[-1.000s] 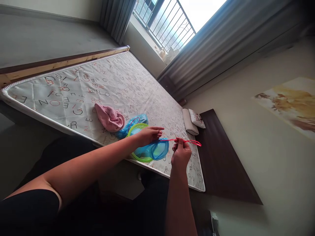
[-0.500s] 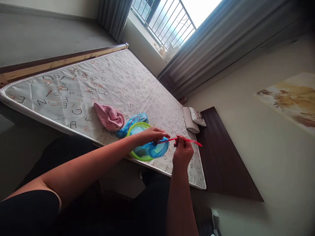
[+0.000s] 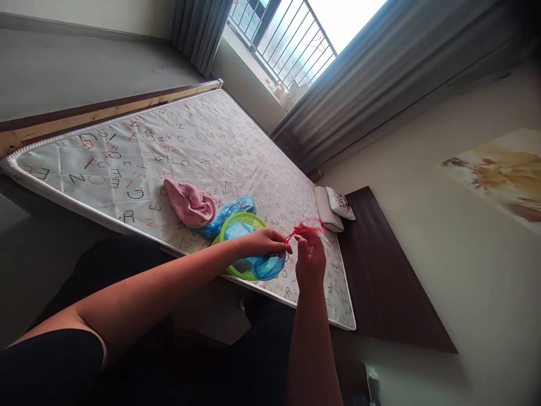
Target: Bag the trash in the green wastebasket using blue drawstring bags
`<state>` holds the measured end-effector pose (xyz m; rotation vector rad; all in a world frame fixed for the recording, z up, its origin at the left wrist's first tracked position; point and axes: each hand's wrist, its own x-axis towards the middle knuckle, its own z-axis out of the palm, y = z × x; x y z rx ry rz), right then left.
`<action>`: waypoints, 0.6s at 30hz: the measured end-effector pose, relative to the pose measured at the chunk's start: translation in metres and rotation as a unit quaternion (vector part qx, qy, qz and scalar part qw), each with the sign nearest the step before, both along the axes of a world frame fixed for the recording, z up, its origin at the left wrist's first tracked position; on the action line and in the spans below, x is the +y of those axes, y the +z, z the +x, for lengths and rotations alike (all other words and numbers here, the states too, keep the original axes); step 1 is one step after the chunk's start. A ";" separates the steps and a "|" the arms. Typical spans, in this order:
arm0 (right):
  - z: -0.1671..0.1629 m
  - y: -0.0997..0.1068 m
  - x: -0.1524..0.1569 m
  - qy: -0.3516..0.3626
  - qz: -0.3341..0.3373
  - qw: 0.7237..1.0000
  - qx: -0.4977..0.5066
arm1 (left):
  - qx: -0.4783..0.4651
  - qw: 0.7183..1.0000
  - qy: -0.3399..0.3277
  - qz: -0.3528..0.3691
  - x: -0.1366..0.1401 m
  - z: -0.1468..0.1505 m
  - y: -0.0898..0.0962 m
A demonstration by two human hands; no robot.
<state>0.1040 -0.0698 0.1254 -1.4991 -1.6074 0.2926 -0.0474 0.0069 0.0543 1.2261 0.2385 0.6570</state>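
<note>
A lime green plastic basket (image 3: 225,228) stands near the mattress edge with a thin blue plastic bag (image 3: 270,268) in it and hanging over its side. Red drawstring (image 3: 310,229) runs out from the bag. Above the basket rim, my left hand (image 3: 266,242) pinches the drawstring close to the bag. My right hand (image 3: 310,259) is just to the right, fingers raised and bent around the string's loose end, which is smeared by motion. Left of the basket lie a second blue plastic bag (image 3: 236,208) with a red string and a crumpled pink towel (image 3: 190,203).
Beneath it all is a letter-printed mattress (image 3: 139,163) with a wooden bed frame (image 3: 105,110) along its far left side. Cushions (image 3: 333,207) sit by the dark headboard (image 3: 393,282) at right. A railed window (image 3: 291,45) and grey curtains (image 3: 363,67) are behind.
The red string was stretched straight between my hands; now it is bunched and raised at my right fingers. My left hand has moved slightly down and grips the string near the bag.
</note>
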 end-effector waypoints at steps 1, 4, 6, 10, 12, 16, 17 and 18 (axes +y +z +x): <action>0.003 -0.002 0.001 0.022 -0.031 0.999 0.022 | -0.017 1.000 -0.010 -0.020 0.001 -0.002 0.000; 0.012 -0.008 0.001 0.049 -0.155 0.986 0.027 | -0.036 0.998 -0.031 -0.046 0.004 -0.007 -0.002; 0.019 -0.010 -0.001 0.047 -0.195 0.979 0.026 | -0.016 0.998 -0.045 -0.049 0.005 -0.008 -0.004; 0.026 -0.003 -0.005 0.045 -0.235 0.969 0.065 | 0.008 0.996 -0.058 -0.062 0.004 -0.006 -0.006; 0.026 0.003 -0.007 0.062 -0.290 0.952 0.075 | 0.004 0.996 -0.057 -0.073 0.003 -0.004 -0.008; 0.020 0.009 -0.010 0.086 -0.339 0.937 0.016 | -0.010 0.995 -0.032 -0.090 0.006 -0.002 -0.011; 0.020 0.008 -0.011 0.080 -0.330 0.940 -0.016 | -0.011 0.995 -0.027 -0.092 0.007 -0.002 -0.012; 0.019 0.008 -0.012 0.069 -0.319 0.944 -0.048 | -0.008 0.995 -0.024 -0.092 0.008 -0.003 -0.013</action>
